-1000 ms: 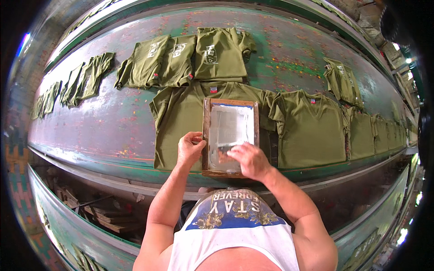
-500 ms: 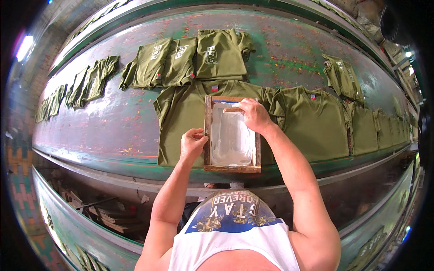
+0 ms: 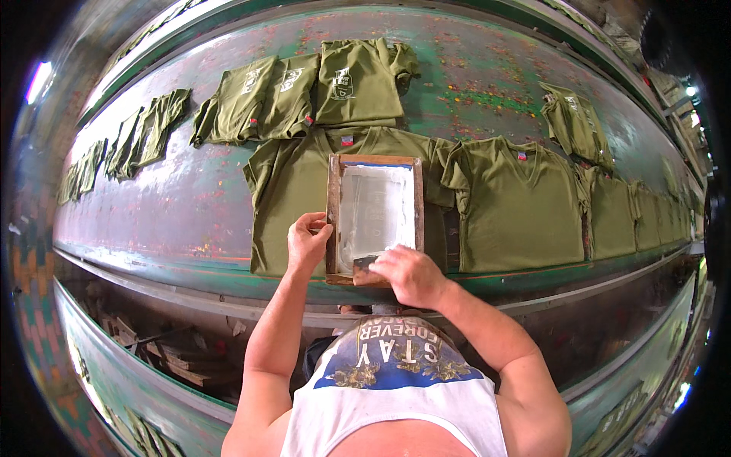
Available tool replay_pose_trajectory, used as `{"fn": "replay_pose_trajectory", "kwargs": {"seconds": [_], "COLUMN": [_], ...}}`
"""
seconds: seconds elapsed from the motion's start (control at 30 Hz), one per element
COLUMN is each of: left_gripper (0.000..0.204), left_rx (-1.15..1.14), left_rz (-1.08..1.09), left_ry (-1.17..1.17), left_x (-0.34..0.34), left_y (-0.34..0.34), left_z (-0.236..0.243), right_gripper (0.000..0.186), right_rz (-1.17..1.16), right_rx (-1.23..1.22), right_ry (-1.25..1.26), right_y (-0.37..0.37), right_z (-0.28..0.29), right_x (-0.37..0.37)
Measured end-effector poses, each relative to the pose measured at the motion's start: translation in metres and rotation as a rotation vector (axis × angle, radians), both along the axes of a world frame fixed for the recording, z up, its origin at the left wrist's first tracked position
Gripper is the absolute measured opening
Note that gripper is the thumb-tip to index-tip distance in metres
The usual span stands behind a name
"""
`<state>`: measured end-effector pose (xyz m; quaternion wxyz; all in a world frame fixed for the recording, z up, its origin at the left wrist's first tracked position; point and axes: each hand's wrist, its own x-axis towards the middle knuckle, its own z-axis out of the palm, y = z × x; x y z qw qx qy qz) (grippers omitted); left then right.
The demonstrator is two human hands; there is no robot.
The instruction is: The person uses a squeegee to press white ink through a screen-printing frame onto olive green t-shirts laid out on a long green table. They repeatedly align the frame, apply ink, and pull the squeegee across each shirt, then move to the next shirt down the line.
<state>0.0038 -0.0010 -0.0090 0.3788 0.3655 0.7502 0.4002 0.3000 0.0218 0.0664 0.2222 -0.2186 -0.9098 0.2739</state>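
A wooden-edged printing screen [image 3: 418, 206] lies flat on an olive green V-neck T-shirt [image 3: 285, 190], its mesh smeared with white ink. My left hand [image 3: 307, 242] is closed at the screen's left edge, thumb and fingers pinching the wood. My right hand [image 3: 411, 276] grips a squeegee [image 3: 365, 273] at the near end of the screen. A pale printed design shows faintly through the mesh. My right fingers partly cover the squeegee and the near right corner of the screen.
A long green printing table [image 3: 190, 206] runs across in front of me. Another olive T-shirt [image 3: 521, 213] lies flat to the right, with several more beyond. Folded shirts with white prints [image 3: 293, 95] lie at the far side. Scrap wood [image 3: 179, 358] sits below the table's near edge.
My right hand has drawn the squeegee from the far end of the screen to its near end. Less white covers the middle of the mesh. My left hand stays at the left edge.
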Motion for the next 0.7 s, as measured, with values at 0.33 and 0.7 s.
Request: {"fn": "replay_pose_trajectory", "kwargs": {"seconds": [0.33, 0.7], "left_gripper": [0.042, 0.04], "left_rx": [0.296, 0.375], "left_rz": [0.005, 0.008], "left_ry": [0.44, 0.401], "left_x": [0.045, 0.045], "left_y": [-0.021, -0.021], "left_z": [-0.002, -0.007], "right_gripper": [0.037, 0.046], "right_rz": [-0.118, -0.183], "right_rx": [0.009, 0.111], "right_ry": [0.038, -0.048], "right_y": [0.15, 0.139], "right_z": [-0.021, -0.021], "right_x": [-0.033, -0.034]}}
